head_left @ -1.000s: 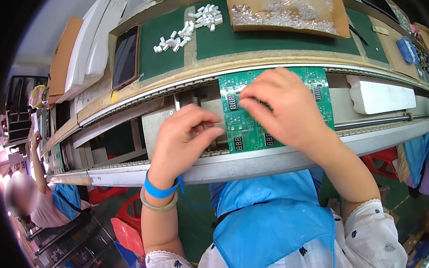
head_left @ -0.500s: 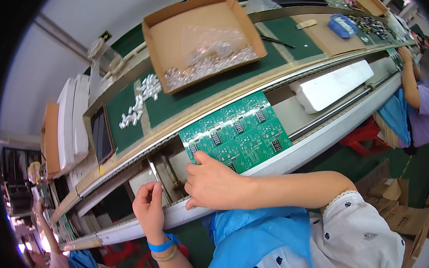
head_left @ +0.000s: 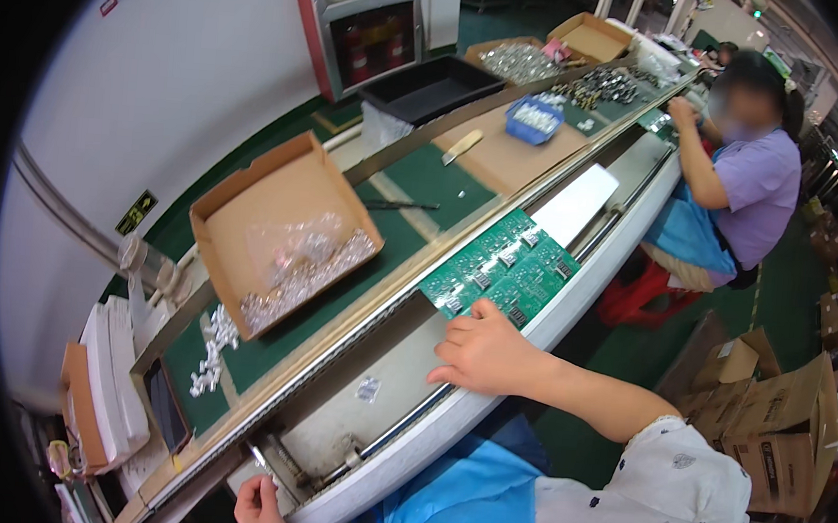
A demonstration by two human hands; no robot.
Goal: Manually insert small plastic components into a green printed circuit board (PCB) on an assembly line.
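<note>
A green circuit board (head_left: 506, 268) with dark display parts spans the rails of the line, its far right end against a white block (head_left: 576, 205). My right hand (head_left: 491, 349) is at the board's near left edge, index finger touching it. The other fingers curl loosely and the thumb stands apart, with no grip around the board. At the bottom left, my left hand (head_left: 261, 510) hovers over the near rail, thumb and fingertips drawn together. Whatever lies between them, if anything, is too small to make out.
Across the line sit a cardboard tray (head_left: 285, 233) of small clear parts, loose white parts (head_left: 214, 349), black tweezers (head_left: 402, 205), a brush (head_left: 463, 146) and a blue bin (head_left: 534, 121). A co-worker (head_left: 745, 177) sits farther right. Cardboard boxes (head_left: 767, 422) stand behind on the right.
The circuit board has slid right along the rails up to the white block, my right hand moving with it. My left hand is now farther left and lower. The view has turned.
</note>
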